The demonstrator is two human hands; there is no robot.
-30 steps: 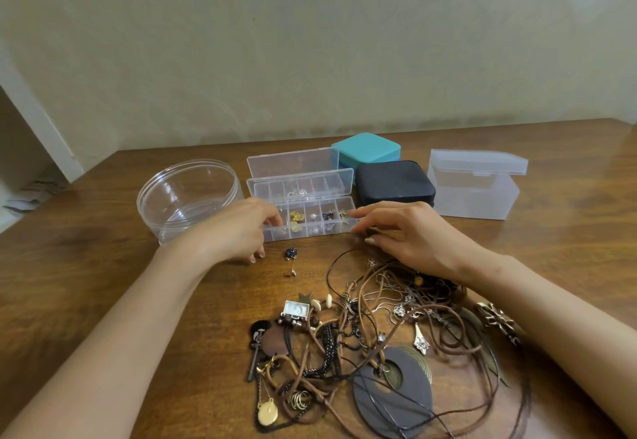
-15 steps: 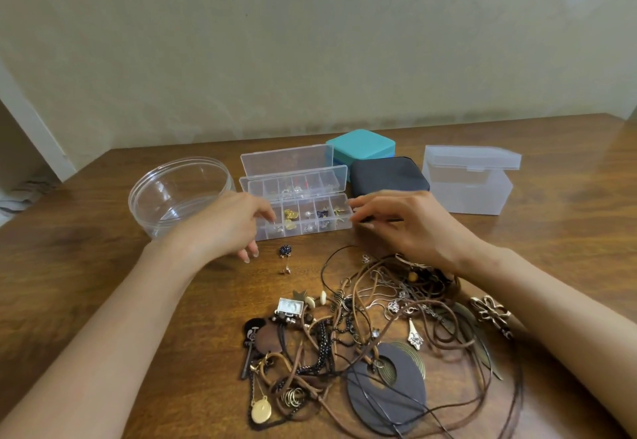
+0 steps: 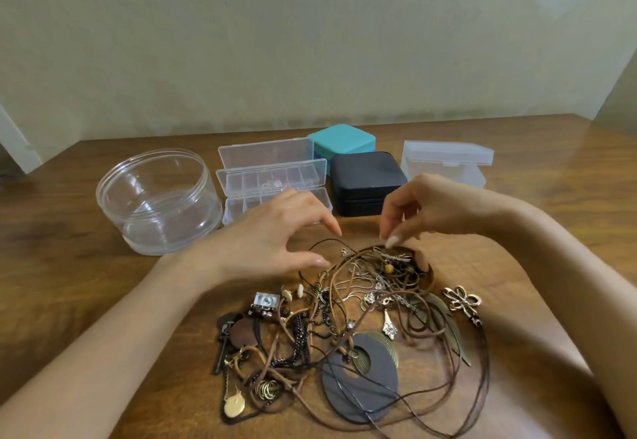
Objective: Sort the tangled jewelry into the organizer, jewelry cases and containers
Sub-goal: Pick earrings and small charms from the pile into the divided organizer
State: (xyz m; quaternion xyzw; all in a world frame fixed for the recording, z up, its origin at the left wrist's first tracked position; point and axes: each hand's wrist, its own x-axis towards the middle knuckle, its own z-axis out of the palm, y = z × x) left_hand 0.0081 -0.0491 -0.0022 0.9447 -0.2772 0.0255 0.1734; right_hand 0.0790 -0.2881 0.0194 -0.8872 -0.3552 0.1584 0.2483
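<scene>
our left hand (image 3: 275,242) spread loose over the tangled jewelry (image 3: 344,328) near us, right hand (image 3: 434,211) curled at its far edge, pinching or not we cannot tell, organizer (image 3: 241,182) just beyond

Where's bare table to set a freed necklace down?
Bare table lies left of the jewelry tangle, in front of the round clear container, and far right, beside the frosted box. Crowded: the strip between tangle, organizer and black case, under the left hand and right hand.
</scene>
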